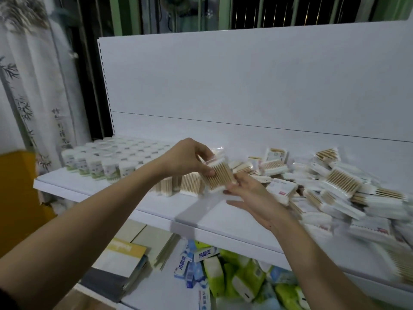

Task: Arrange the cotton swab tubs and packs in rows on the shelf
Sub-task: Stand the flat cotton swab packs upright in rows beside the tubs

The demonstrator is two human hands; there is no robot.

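My left hand (187,158) grips a clear pack of wooden cotton swabs (220,175) from above, held tilted just over the white shelf (125,199). My right hand (252,195) lies palm up beneath the pack, fingertips touching its lower edge. Behind my left forearm stand several upright swab packs (190,183) in a short row. Rows of white round swab tubs (105,159) fill the shelf's left end. A loose heap of swab packs (335,191) covers the right side of the shelf.
The shelf's white back panel (245,86) rises behind. Below, a lower shelf holds toothpaste boxes (190,262), green packs (241,278) and books (120,265). A yellow object (17,198) and a curtain (33,86) are at the left.
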